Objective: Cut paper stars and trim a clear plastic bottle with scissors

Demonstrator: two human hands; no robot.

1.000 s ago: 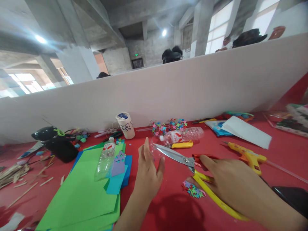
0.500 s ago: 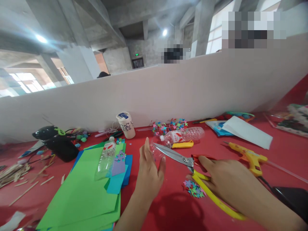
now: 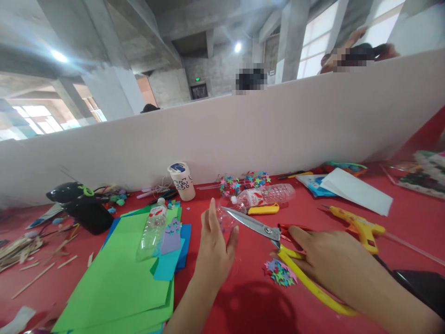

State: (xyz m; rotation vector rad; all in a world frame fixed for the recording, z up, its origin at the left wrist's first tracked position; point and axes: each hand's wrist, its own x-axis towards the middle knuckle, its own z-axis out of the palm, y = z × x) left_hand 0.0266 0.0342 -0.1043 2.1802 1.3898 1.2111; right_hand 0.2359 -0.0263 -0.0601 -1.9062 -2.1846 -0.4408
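My left hand (image 3: 216,250) is closed around a clear plastic bottle piece (image 3: 227,221), which is hard to make out against the red table. In my right hand (image 3: 328,260) are large scissors (image 3: 255,224) with one red and one yellow handle. Their blade tips point left and reach the clear plastic near my left fingers. Below the scissors lies a pile of coloured foam stars (image 3: 281,272). A yellow utility knife (image 3: 264,209) and a clear bottle on its side (image 3: 269,195) are just beyond the blades.
Green foam sheets (image 3: 114,273) carry another clear bottle (image 3: 153,229) on the left. Behind stand a white cup (image 3: 182,183) and two star-covered pieces (image 3: 229,185). A black bird-shaped object (image 3: 83,208) is at far left, a yellow glue gun (image 3: 361,227) at right. A white partition (image 3: 215,139) runs behind.
My hands and the scissors stay almost in place, the blades still at the clear plastic. Beyond the partition at right, a person's raised arms have come into view.
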